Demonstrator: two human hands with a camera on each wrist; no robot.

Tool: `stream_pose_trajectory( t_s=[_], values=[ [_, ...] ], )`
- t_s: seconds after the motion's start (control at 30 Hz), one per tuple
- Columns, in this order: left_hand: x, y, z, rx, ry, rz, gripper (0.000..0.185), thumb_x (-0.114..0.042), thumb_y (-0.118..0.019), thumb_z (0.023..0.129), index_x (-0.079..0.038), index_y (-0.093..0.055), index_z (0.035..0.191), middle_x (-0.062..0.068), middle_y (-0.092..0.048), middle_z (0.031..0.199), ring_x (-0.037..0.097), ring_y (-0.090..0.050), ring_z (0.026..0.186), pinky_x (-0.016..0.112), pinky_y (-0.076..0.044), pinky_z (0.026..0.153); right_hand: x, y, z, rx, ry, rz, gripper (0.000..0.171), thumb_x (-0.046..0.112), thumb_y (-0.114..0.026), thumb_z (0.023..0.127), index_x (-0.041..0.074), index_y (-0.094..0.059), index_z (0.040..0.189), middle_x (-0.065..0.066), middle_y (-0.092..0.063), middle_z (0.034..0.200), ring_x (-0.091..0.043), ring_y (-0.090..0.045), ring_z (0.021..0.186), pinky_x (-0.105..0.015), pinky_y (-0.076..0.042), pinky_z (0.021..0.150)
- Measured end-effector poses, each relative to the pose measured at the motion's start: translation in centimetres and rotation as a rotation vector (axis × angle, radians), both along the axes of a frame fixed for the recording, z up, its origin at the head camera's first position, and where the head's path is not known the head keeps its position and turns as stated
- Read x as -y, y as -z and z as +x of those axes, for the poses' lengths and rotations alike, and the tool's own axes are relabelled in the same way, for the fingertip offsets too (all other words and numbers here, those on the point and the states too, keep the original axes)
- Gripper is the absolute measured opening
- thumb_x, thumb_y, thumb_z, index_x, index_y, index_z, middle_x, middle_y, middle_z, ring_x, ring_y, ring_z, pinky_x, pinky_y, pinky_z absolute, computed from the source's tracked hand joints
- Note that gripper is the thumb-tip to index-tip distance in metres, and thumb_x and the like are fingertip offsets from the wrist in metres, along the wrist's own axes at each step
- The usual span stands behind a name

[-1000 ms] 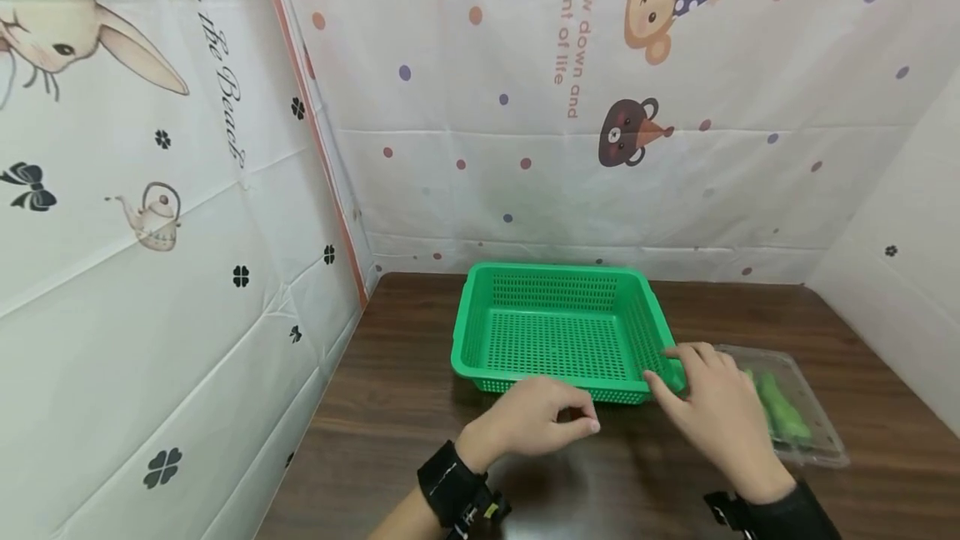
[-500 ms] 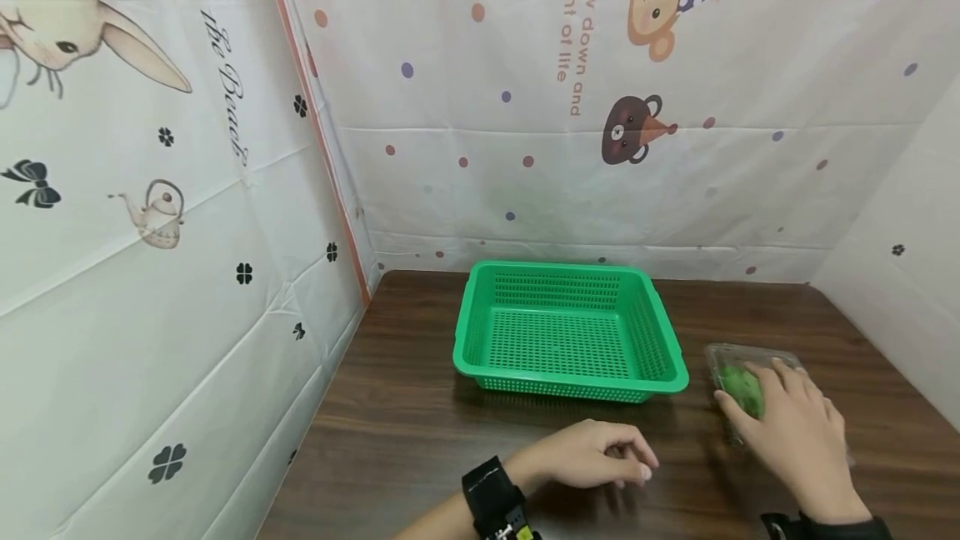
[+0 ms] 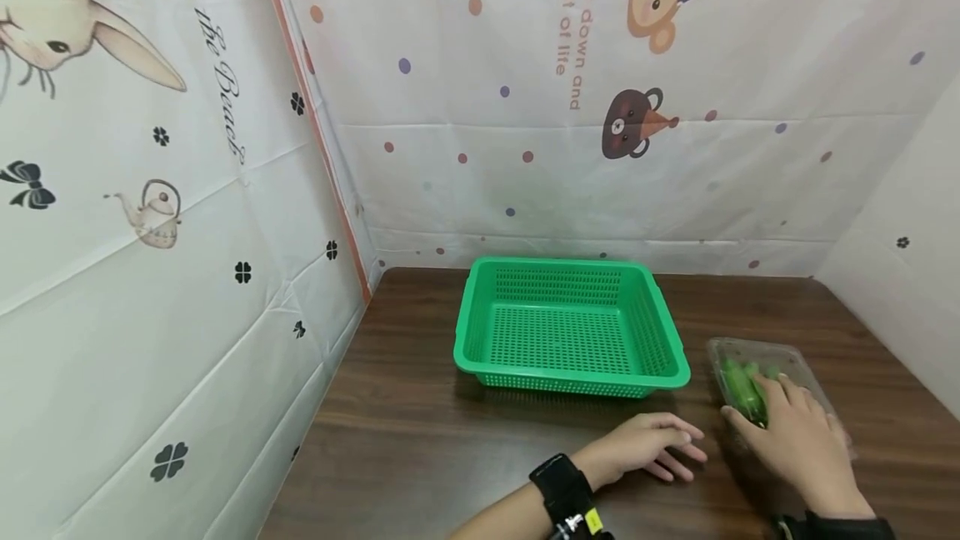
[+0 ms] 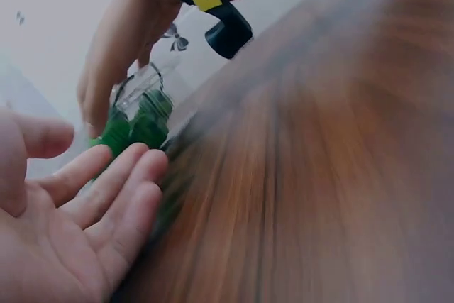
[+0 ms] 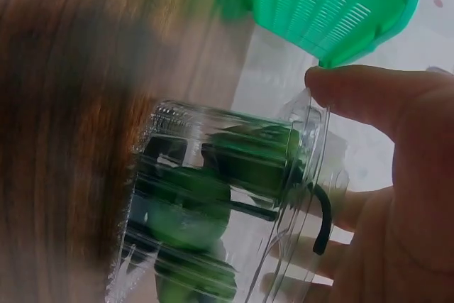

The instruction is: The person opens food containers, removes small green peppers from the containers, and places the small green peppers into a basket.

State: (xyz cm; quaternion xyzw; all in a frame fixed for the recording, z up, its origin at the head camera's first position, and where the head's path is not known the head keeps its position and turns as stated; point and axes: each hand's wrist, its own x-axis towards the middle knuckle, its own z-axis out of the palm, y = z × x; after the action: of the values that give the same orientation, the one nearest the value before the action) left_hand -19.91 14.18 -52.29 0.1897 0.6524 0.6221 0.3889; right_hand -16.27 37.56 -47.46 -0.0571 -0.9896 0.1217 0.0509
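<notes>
1. Rightward across the table went the person's left hand in the last half second, and its fingers, more bent in the earlier picture, had uncurled into a loose spread with nothing held.
2. Over the container, the right hand had stayed almost where it was half a second before, though a second before it was by the basket. Its thumb lay at the rim and its fingers reached across the top; whether they gripped anything could not be told.
3. Beneath that hand sat a clear, rectangular plastic container on the right part of the table, holding several shiny green pepper-like vegetables. Their exact number was hidden.
4. With both hands now on that side, the work seemed, as a judgement, to centre on the container, at an early stage.
5. To the left, well behind the left hand, stood a bright green, rectangular, perforated plastic basket, nothing visible inside it.
6. Under everything lay a dark brown wood-grain table, backed by a white cloth with printed cartoon animals.
</notes>
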Motion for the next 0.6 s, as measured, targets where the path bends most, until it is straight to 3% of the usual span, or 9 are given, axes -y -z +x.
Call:
stream_pose_trajectory(
  t_s=[0.1, 0.27, 0.43, 0.6],
  values=[
    [-1.9, 0.6, -0.2, 0.077, -0.045, 0.038, 0.024, -0.034, -0.054, 0.104, -0.026, -0.072, 0.119, -0.002, -0.078, 0.107, 0.024, -0.076, 0.092, 0.037, -0.059, 0.068, -0.1, 0.2, 0.1, -0.011, -0.001, 0.002, 0.094, 0.066, -0.055, 0.095, -0.014, -0.041, 0.143, -0.051, -0.031, 0.139, -0.071, -0.032, 0.120, -0.083, -0.025, 0.092],
    [-4.1, 0.9, 0.2, 0.129, -0.099, 0.050, 0.020, -0.031, -0.057, 0.103, -0.026, -0.073, 0.113, 0.000, -0.078, 0.102, 0.029, -0.076, 0.095, 0.046, -0.060, 0.075, 0.0, 0.4, 0.4, 0.019, -0.007, -0.012, 0.096, 0.066, -0.054, 0.095, -0.015, -0.039, 0.143, -0.052, -0.029, 0.140, -0.072, -0.029, 0.121, -0.084, -0.023, 0.092],
    [-5.2, 0.7, 0.5, 0.126, -0.155, 0.073, 0.020, -0.030, -0.055, 0.104, -0.024, -0.074, 0.109, -0.001, -0.076, 0.098, 0.033, -0.076, 0.097, 0.040, -0.060, 0.067, 0.1, 0.2, 0.2, 0.032, -0.002, -0.014, 0.094, 0.067, -0.048, 0.098, -0.015, -0.039, 0.144, -0.051, -0.028, 0.141, -0.073, -0.029, 0.122, -0.085, -0.023, 0.092],
    [-6.0, 0.4, 0.3, 0.122, -0.162, 0.076, 0.020, -0.032, -0.056, 0.104, -0.024, -0.074, 0.109, -0.002, -0.075, 0.098, 0.033, -0.075, 0.098, 0.035, -0.058, 0.064, 0.0, -0.2, 0.1, 0.044, -0.009, -0.027, 0.090, 0.065, -0.037, 0.102, -0.014, -0.037, 0.146, -0.051, -0.027, 0.143, -0.072, -0.028, 0.123, -0.085, -0.022, 0.092]
  ],
)
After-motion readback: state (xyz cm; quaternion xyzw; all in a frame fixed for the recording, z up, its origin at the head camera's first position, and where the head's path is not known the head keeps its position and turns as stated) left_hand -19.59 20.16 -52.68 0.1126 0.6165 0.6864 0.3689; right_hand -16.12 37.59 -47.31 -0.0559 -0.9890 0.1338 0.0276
